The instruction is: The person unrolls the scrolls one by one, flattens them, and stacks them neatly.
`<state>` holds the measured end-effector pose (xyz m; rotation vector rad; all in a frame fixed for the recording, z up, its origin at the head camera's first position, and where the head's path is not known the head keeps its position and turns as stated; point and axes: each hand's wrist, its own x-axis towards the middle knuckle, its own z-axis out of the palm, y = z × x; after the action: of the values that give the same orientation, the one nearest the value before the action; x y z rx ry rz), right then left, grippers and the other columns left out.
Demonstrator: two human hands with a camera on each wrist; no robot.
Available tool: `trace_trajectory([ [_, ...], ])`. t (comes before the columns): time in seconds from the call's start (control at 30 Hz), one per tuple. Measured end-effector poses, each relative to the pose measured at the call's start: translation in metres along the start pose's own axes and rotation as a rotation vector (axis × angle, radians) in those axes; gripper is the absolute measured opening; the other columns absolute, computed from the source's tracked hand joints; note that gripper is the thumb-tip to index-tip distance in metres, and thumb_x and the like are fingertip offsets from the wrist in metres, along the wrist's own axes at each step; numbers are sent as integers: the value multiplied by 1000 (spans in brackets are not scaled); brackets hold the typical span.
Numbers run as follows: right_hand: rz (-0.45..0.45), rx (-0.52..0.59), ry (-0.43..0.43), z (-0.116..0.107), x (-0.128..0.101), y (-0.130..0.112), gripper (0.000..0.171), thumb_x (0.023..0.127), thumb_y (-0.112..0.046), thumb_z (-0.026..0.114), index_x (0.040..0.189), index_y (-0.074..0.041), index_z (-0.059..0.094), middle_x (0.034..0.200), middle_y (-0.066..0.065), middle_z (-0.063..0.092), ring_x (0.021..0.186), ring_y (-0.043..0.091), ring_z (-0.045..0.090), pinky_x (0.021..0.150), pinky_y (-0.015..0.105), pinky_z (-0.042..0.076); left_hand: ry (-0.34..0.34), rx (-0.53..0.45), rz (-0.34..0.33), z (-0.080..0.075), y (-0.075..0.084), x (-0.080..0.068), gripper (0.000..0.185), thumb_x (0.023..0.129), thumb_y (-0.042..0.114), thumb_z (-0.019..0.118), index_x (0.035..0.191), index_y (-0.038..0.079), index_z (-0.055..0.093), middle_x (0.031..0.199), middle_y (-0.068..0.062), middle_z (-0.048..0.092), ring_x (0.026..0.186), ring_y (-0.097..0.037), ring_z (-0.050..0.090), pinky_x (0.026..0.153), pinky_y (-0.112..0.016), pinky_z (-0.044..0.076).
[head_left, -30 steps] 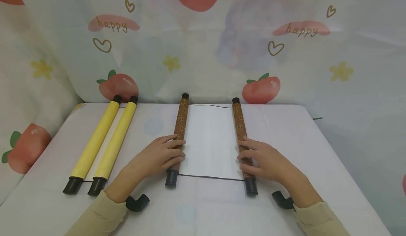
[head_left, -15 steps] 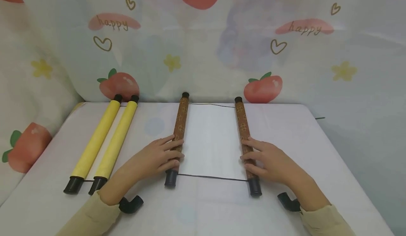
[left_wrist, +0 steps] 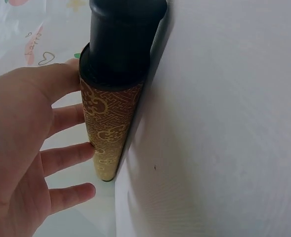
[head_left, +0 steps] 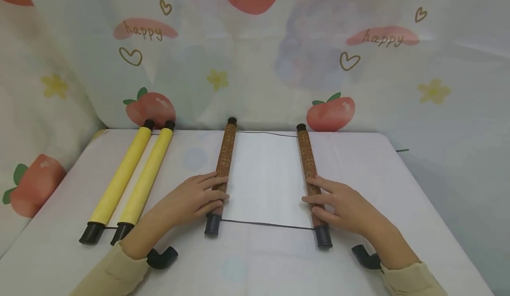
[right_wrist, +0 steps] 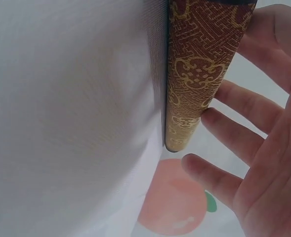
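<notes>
Left hand (head_left: 195,196) and right hand (head_left: 342,203) rest straight fingers on the brown scroll rollers (head_left: 223,167). Roll both evenly, judging by the taut white sheet (head_left: 264,181).

A pale-clothed table (head_left: 398,190) stands against a draped curtain (head_left: 279,66) printed with peaches, hearts, flowers and, seemingly, "happy", under soft light.

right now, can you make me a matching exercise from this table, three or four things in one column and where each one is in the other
Things:
1. left hand
2. right hand
3. yellow rollers
4. white sheet

Places:
a. between the two brown rollers
b. on the brown roller nearer the yellow ones
c. at the table's left side
d. on the other brown roller

Pairs: 1-b, 2-d, 3-c, 4-a
</notes>
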<state>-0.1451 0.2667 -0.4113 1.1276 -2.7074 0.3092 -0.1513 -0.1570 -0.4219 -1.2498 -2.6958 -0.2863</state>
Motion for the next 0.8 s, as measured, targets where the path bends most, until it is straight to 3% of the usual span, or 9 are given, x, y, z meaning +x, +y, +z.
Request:
trace_trajectory([
  [0.13,9,-9,-12,0,0,-1,18,85,-26,76,102,-25,80,139,10,59,129,33,56,97,50,50,21,-9,9,0,-1,-2,23,98,32,64,119,24,71,147,-5,54,140,-35,44,110,-52,40],
  [0.3,28,-3,-31,0,0,-1,19,82,-31,80,100,-25,77,139,11,59,130,34,54,98,51,49,0,-2,-1,-3,-1,-4,27,99,37,62,121,24,70,148,-5,53,140,-35,44,109,-52,41],
  [0.6,9,-1,-22,-2,-2,1,28,81,-29,81,109,-23,78,141,10,58,129,31,56,97,49,50,7,6,-5,-4,0,-5,26,98,35,63,122,26,70,147,-6,53,139,-34,46,106,-52,43],
  [0.8,19,-13,-23,-5,-2,1,24,81,-29,81,104,-22,79,138,11,60,127,33,57,96,50,50,13,0,-1,-4,-1,-6,25,98,35,64,120,27,72,147,-6,53,139,-35,45,104,-54,44],
])
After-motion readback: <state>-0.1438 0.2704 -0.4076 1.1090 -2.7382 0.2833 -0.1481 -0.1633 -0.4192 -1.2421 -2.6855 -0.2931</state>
